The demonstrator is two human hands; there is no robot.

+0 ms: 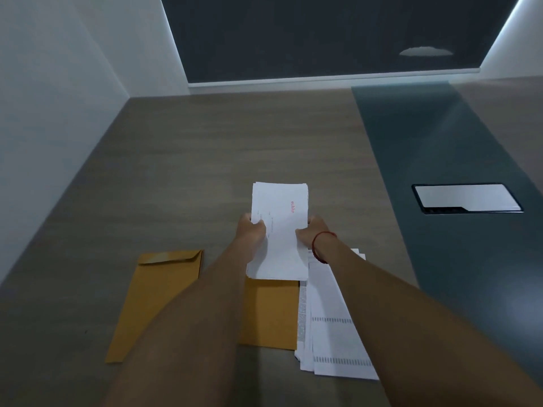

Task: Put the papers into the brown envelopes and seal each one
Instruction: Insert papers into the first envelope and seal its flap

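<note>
Judging from how things lay, the task was reckoned to be in its early part. A folded sheaf of white papers (280, 207) was held up over the worktop (235, 142), gripped at its long edges by the left hand (253, 232) and the right hand (313, 230). The fingers (260, 223) of each hand were curled onto the front of the sheaf.

The sheaf's lower edge was seen overlapping the far end of a brown envelope (270, 312), which lay flat beneath it between the two forearms. Whether the paper had yet entered that envelope's mouth could not be told, since the opening was hidden behind the sheaf.

A second brown envelope (155, 295) lay to the left, apart from the first, with its flap folded over at the far end. Nothing was shown of what, if anything, it held. A loose pile of printed papers (332, 318) was spread just beside the middle envelope, partly under the right forearm, so more filling was judged to remain.

Neither envelope could be called sealed from this view. The seating of the sheaf, the filling from the pile and the sealing of each envelope were taken as work left to do.
</note>
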